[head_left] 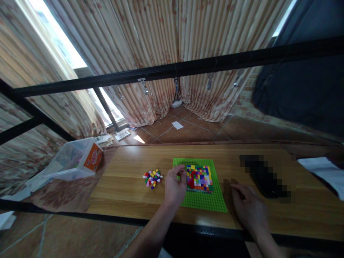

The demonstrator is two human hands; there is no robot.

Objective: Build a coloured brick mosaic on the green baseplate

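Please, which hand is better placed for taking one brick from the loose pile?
Probably the left hand: it is close beside the pile, while the right hand is across the green baseplate.

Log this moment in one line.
left hand: beside multicoloured brick mosaic | right hand: right of green studded rectangular plastic baseplate | loose multicoloured plastic bricks: on brown wooden tabletop

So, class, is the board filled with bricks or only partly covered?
Partly covered: the bricks form one patch on the board, and bare green shows along its near edge.
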